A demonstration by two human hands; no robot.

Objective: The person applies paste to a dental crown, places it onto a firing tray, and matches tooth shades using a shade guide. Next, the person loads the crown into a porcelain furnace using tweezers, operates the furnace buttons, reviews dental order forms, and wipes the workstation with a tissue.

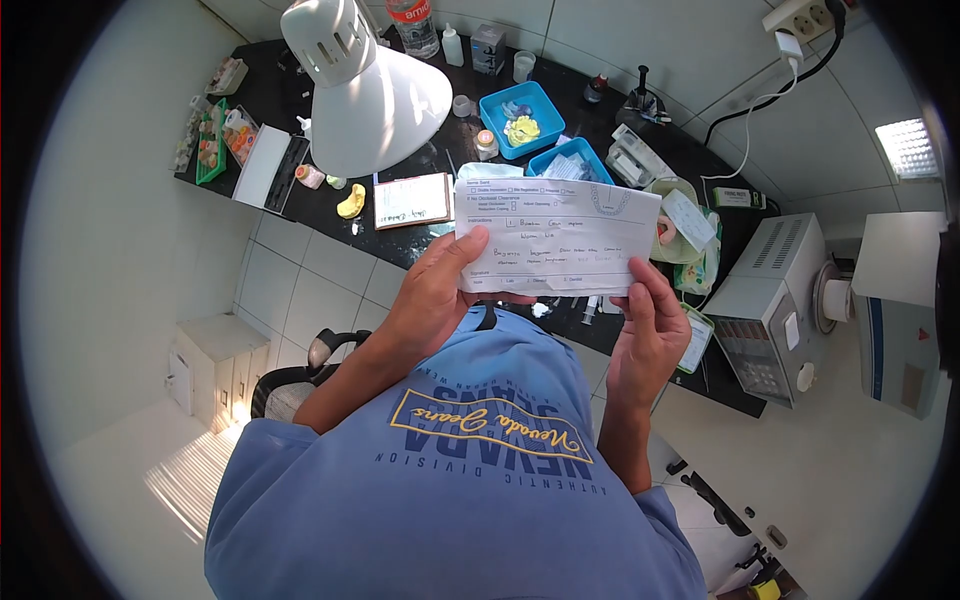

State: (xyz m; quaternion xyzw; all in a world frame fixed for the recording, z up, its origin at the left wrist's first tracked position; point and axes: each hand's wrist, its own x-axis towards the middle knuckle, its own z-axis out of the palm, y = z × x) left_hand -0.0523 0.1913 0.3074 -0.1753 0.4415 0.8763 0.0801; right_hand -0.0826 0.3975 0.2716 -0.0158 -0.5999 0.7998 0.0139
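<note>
A printed paper form (pixel 560 240) with handwriting and a small tooth-arch chart is held up in front of my chest, over the dark worktop. My left hand (pixel 432 292) grips its left edge, thumb on the front and fingers behind. At the lower right corner, my right hand (pixel 648 335) pinches the sheet between thumb and fingers. Behind the form's left side lies a notepad (pixel 412 200) with writing on it. A yellow dental piece (pixel 351 202), curved like an arch, sits left of the notepad. The form hides part of the worktop behind it.
A white lamp (pixel 380 115) leans over the worktop's left half. Two blue trays (pixel 549 110) hold small items, one of them yellow. A pale green bowl (pixel 677 190) with paper in it stands right, near a grey machine (pixel 765 320). A chair (pixel 325 350) is at my left.
</note>
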